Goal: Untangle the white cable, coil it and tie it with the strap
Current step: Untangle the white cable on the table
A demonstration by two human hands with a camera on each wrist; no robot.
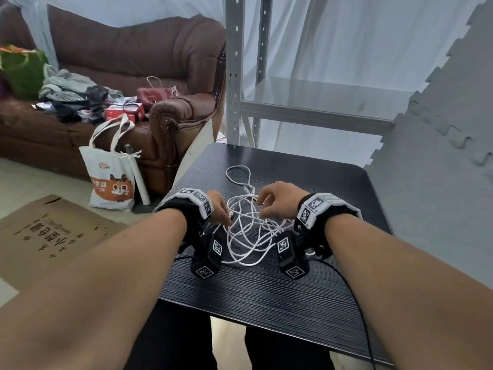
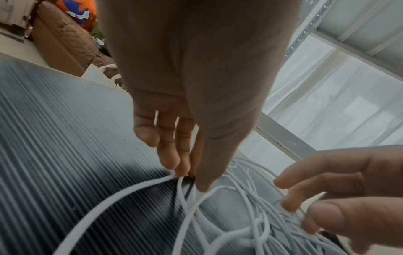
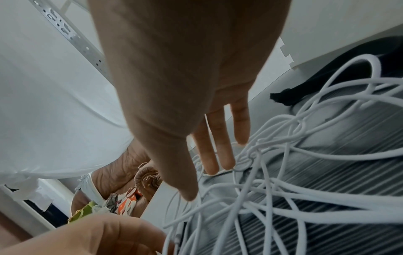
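The white cable (image 1: 250,228) lies in a loose tangle of several loops on the black ribbed table (image 1: 266,289), with one loop running toward the far side. My left hand (image 1: 226,214) is at the tangle's left edge. In the left wrist view, my left hand (image 2: 189,176) pinches strands of the cable (image 2: 122,195) between thumb and fingertips. My right hand (image 1: 262,206) hovers over the tangle's right side. In the right wrist view, my right hand (image 3: 207,181) has fairly straight fingers that touch the cable (image 3: 305,191), with the thumb held apart. A black strip end (image 3: 281,98) lies behind the loops.
A brown sofa (image 1: 133,62) with clutter, a white tote bag (image 1: 112,177) and flat cardboard (image 1: 45,236) are to the left of the table. A grey metal shelf (image 1: 234,76) stands behind it and grey foam panels (image 1: 440,156) line the right. A thin black wire (image 1: 354,295) trails from my right wrist.
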